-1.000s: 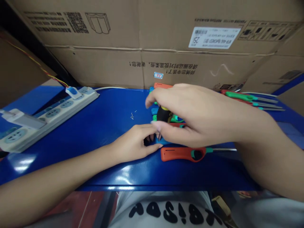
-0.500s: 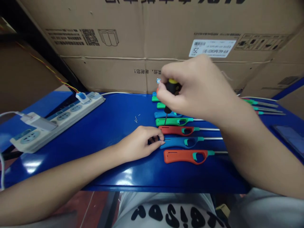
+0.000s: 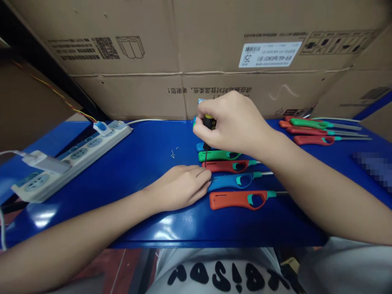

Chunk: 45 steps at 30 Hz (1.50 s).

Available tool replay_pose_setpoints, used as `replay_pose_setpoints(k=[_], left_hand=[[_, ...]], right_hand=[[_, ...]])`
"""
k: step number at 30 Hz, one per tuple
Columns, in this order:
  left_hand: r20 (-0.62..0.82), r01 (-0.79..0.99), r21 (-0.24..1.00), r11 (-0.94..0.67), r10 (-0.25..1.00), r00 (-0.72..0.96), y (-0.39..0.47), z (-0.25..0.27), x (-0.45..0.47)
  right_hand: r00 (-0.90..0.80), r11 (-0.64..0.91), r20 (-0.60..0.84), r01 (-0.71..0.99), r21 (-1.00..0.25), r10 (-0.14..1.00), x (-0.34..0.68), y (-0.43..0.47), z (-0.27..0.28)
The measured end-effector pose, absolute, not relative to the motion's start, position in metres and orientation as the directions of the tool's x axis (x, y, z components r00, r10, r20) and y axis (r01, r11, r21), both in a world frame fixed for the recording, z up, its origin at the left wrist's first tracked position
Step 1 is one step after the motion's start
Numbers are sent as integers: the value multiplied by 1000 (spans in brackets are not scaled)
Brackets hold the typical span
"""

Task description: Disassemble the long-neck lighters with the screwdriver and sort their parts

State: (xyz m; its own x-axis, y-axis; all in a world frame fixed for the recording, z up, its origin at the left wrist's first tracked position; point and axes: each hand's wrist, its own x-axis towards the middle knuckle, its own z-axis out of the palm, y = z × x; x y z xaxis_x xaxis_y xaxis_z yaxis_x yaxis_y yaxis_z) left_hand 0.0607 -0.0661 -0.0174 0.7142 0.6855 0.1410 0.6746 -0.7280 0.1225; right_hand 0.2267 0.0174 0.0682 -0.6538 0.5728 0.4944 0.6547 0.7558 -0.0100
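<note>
My right hand (image 3: 228, 120) grips a screwdriver (image 3: 209, 122) with a black and yellow handle, its shaft pointing down. The tip is at the left end of a red gas lighter (image 3: 225, 165). My left hand (image 3: 183, 185) is closed at that same end, fingers pressed together over the red lighter's near edge. Its fingertips also cover the end of a blue lighter (image 3: 229, 182). An orange lighter (image 3: 235, 200) lies nearest me, and a green lighter (image 3: 214, 155) lies beyond the red one. My right hand hides part of the row's far end.
Several lighters (image 3: 315, 140) lie in a group at the back right. Small slivers (image 3: 174, 153) lie on the blue table (image 3: 147, 155). A power strip (image 3: 79, 157) with plugs stands at left. A cardboard box (image 3: 147, 94) backs the table, and a blurred dark object (image 3: 373, 169) is at right.
My right hand has moved left and down with the screwdriver, its tip now at the red lighter's end. My left fingers have closed flatter over the lighter ends. The view has shifted slightly.
</note>
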Motion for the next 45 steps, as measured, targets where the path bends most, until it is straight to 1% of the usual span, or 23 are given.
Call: replay_pose_setpoints(k=[7,12,14,16,18,20,22,24,26,28,30,33,35,37,39,43,45], left_hand=[[193,696,42,-716,690,698,-67,-19,62],[179,716,52,-697,711,679,-67,-20,63],[180,714,94,-693,718,673,-68,-20,64],[177,708,181,-683,730,660,-67,-18,63],[167,708,278,-650,758,631,-63,-13,57],[157,736,328,-592,803,576,-55,-8,47],[142,806,297,-512,859,493,-45,-3,34],[110,900,188,-394,919,379,-35,0,21],[68,969,62,-241,969,237,-27,1,11],[23,994,-30,-104,994,105,-22,2,6],[-16,997,-75,-23,1000,22,-20,2,3],[-46,996,-88,22,999,-26,-19,1,2],[-54,997,-80,24,998,-28,-18,0,1],[-59,998,-65,13,998,-17,-16,-3,0],[-63,999,-43,-5,998,2,-15,-5,-1],[-62,1000,15,-20,998,21,-12,-9,-4],[-36,998,62,-16,999,18,-10,-10,-5]], right_hand=[[-664,761,470,648,-28,582,226,15,69],[-667,760,459,649,-28,587,226,13,71],[-665,761,465,648,-30,584,227,13,72],[-663,763,468,646,-36,584,228,14,73],[-664,763,468,645,-37,584,229,14,74],[-670,763,461,646,-23,582,228,14,73],[-683,761,450,649,11,576,227,14,72],[-700,759,432,649,54,568,227,13,71],[-719,754,404,650,101,566,226,12,72],[-739,751,375,644,149,559,227,9,75],[-772,769,334,614,175,541,230,6,79],[-835,834,240,534,141,495,234,2,86],[-863,865,180,493,97,472,236,0,89],[-873,877,154,476,71,462,237,-2,91],[-874,876,151,476,77,462,236,-3,90],[-867,859,153,493,136,474,233,-6,90],[-869,861,145,491,135,473,234,-8,90]])
